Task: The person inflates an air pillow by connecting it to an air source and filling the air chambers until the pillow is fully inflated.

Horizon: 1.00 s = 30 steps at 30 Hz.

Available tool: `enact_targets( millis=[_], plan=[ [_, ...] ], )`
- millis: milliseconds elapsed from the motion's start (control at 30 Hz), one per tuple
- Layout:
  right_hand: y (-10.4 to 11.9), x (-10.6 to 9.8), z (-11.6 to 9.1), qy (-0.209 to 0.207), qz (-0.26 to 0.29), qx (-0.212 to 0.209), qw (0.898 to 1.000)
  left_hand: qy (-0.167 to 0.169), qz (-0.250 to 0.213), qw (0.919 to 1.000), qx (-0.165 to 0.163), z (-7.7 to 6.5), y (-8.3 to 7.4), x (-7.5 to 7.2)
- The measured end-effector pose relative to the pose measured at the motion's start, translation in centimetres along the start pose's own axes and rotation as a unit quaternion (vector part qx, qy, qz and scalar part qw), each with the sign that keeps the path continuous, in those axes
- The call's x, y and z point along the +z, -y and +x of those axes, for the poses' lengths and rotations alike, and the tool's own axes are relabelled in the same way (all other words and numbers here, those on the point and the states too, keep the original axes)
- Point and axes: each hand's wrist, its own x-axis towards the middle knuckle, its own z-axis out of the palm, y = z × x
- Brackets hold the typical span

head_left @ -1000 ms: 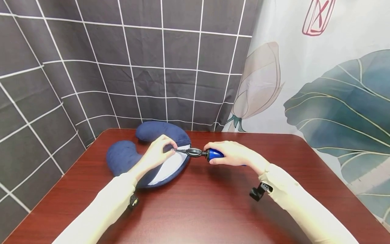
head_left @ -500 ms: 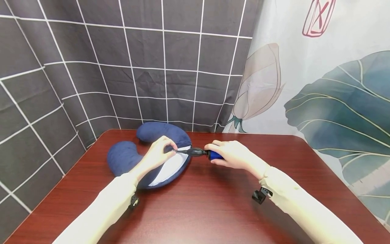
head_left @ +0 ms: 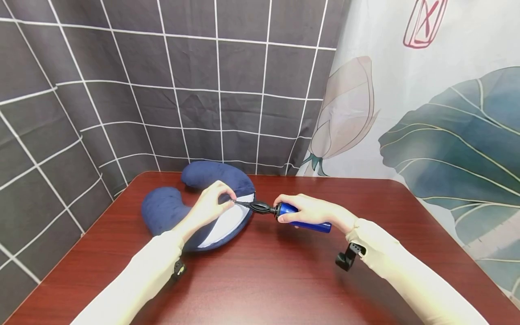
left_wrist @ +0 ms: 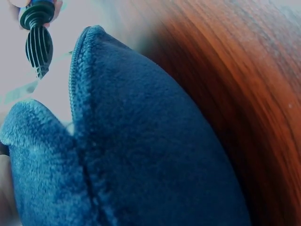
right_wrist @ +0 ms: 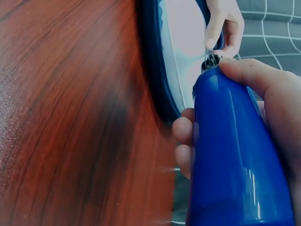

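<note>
My right hand (head_left: 304, 208) grips a shiny blue cylinder (head_left: 318, 225), its fingers curled round the side and the thumb near the top end. From that end juts a black, ribbed, bulb-shaped head (left_wrist: 39, 47) narrowing to a thin tip. At this tip the left hand (head_left: 213, 198) pinches with thumb and fingertips; what exactly lies between them is too small to tell. Beneath the left hand and forearm rests a navy plush U-shaped neck pillow (head_left: 162, 210). Its zip (left_wrist: 72, 89) is undone, baring white inner lining (head_left: 223, 225).
The pillow lies on the left part of a reddish-brown wooden table (head_left: 276, 275). A dark grey curtain (head_left: 195, 67) with white grid lines hangs behind. To the right is a pale curtain (head_left: 398, 81) printed with leaves and a bud.
The blue cylinder has tilted, so its far end shows below my right hand, and the black head has dipped slightly. The left hand and the pillow stay in place.
</note>
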Motion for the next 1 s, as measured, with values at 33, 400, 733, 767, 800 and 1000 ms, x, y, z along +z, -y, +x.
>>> enact_targets(
  millis=[33, 400, 733, 767, 800, 1000],
  plan=[
    [0.1, 0.1, 0.0, -0.002, -0.004, 0.000, 1.000, 0.000, 0.001, 1.0000, 0.000, 0.0, 0.0, 0.0],
    [0.4, 1.2, -0.5, -0.189, -0.321, -0.118, 0.921, 0.007, -0.007, 0.9999, -0.005, 0.2, 0.3, -0.2],
    [0.1, 1.1, -1.3, -0.221, -0.309, -0.100, 0.920, 0.002, -0.008, 0.9998, -0.020, 0.0, 0.3, -0.2],
    [0.1, 1.1, -1.4, -0.216, -0.299, -0.090, 0.925, 0.002, -0.010, 0.9997, -0.021, 0.0, 0.3, -0.2],
    [0.1, 1.1, -1.5, -0.211, -0.291, -0.081, 0.929, 0.003, -0.010, 0.9997, -0.022, 0.0, 0.2, -0.1],
    [0.2, 1.0, -2.1, -0.203, -0.238, -0.048, 0.948, -0.001, -0.012, 0.9997, -0.020, 0.1, 0.2, -0.1]
  ],
)
